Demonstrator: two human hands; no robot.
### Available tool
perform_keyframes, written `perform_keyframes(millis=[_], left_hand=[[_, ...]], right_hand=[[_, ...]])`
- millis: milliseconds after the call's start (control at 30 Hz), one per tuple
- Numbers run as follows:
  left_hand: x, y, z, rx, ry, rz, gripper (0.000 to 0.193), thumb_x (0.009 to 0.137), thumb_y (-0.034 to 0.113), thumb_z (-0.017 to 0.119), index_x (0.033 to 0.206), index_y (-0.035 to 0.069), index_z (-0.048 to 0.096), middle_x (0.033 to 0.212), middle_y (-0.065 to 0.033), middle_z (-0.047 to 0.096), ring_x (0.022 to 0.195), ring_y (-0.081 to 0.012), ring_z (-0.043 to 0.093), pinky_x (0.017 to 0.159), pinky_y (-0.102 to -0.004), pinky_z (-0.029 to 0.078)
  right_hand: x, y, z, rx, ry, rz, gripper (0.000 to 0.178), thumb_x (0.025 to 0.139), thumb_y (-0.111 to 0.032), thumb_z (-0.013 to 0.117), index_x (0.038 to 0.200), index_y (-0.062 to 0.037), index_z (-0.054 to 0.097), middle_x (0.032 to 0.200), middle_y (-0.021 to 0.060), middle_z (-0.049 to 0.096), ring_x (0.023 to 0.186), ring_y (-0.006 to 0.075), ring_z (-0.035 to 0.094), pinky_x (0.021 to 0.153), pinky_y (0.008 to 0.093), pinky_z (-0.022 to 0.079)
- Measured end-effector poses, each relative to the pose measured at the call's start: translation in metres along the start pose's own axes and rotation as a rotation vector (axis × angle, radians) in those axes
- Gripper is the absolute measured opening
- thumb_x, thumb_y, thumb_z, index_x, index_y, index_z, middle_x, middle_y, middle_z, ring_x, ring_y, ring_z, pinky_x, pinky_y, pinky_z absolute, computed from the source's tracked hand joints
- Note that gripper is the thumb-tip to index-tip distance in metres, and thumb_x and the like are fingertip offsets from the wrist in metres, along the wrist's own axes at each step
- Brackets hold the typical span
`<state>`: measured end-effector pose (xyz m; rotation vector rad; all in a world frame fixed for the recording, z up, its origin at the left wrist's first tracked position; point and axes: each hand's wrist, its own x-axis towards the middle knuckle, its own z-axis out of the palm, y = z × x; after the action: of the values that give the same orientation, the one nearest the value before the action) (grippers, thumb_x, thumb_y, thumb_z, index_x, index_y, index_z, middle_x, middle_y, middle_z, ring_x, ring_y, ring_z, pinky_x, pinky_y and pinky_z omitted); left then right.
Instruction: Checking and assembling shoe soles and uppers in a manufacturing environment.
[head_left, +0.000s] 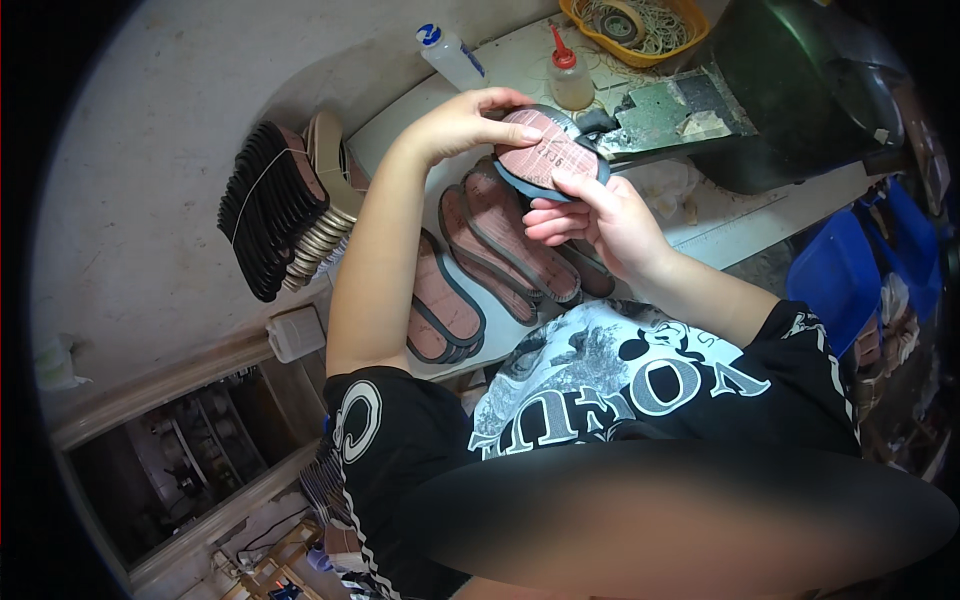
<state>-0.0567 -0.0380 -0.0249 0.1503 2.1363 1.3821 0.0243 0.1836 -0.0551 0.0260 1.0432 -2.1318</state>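
Both hands hold one shoe insole (pixel 535 158), with a pink patterned top and a dark rim, raised above the table. My left hand (pixel 470 125) grips its left and far edge, thumb pressed on the pink face. At the near right edge my right hand (pixel 610 225) pinches it with the thumb on top; its other fingers curl underneath. Just beyond the insole is a black part of a machine (pixel 598 122); whether they touch I cannot tell. Beneath my hands, pink insoles with dark rims (pixel 520 235) lie overlapping. Another small stack of insoles (pixel 445 310) sits to their left.
Tied bundles of black-edged insoles (pixel 275 205) and beige pieces (pixel 328 150) stand by the left wall. A blue-capped bottle (pixel 455 62), a red-tipped bottle (pixel 571 82) and a yellow basket (pixel 655 55) of cords are at the back. Blue plastic (pixel 830 275) is at right.
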Motion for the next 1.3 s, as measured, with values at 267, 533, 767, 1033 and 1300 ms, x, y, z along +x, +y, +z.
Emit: perform_keyframes(millis=[267,533,767,1033,1300], left_hand=[[-0.03,0.0,0.006,0.098,0.17,-0.091,0.056,0.077,0.038,0.077,0.111,-0.002,0.057,0.095,-0.0067,0.061,0.085,-0.0123,0.056,0.073,-0.0249,0.046],[-0.054,0.004,0.026,-0.059,0.173,-0.125,0.046,0.083,0.044,0.069,0.097,0.001,0.059,0.077,-0.0007,0.059,0.067,-0.0075,0.052,0.057,-0.0213,0.041],[-0.063,0.007,0.043,0.062,0.083,-0.294,0.047,0.083,0.049,0.067,0.071,0.004,0.062,0.061,-0.0044,0.061,0.052,-0.0108,0.058,0.047,-0.0232,0.045],[-0.063,0.017,0.074,-0.191,0.169,-0.294,0.053,0.081,0.054,0.067,0.069,0.002,0.067,0.061,-0.0089,0.065,0.047,-0.0136,0.061,0.043,-0.0237,0.048],[-0.067,0.016,0.091,-0.313,0.24,-0.319,0.049,0.088,0.05,0.06,0.077,0.002,0.066,0.067,-0.0085,0.067,0.05,-0.0125,0.063,0.044,-0.0203,0.049]], right_hand=[[0.007,-0.017,-0.007,-0.115,-0.005,0.106,0.048,0.093,-0.038,0.054,0.106,0.0084,0.06,0.093,0.0221,0.067,0.077,0.0249,0.07,0.067,0.0294,0.057],[0.007,-0.02,-0.005,-0.155,-0.035,0.103,0.048,0.093,-0.039,0.054,0.105,0.0067,0.062,0.091,0.0194,0.068,0.077,0.0238,0.07,0.067,0.0288,0.057],[0.004,-0.021,-0.016,-0.181,-0.043,0.104,0.044,0.09,-0.039,0.058,0.092,0.004,0.065,0.084,0.0153,0.069,0.072,0.0203,0.07,0.061,0.0249,0.056],[-0.027,-0.006,-0.011,-0.407,-0.146,0.073,0.023,0.088,-0.022,0.064,0.096,-0.0004,0.063,0.08,0.001,0.064,0.068,0.0062,0.058,0.059,0.0206,0.047],[-0.028,0.015,-0.026,-0.424,-0.12,-0.088,0.021,0.095,-0.018,0.054,0.1,0.002,0.058,0.082,0.0004,0.062,0.071,0.0033,0.054,0.062,0.0219,0.046]])
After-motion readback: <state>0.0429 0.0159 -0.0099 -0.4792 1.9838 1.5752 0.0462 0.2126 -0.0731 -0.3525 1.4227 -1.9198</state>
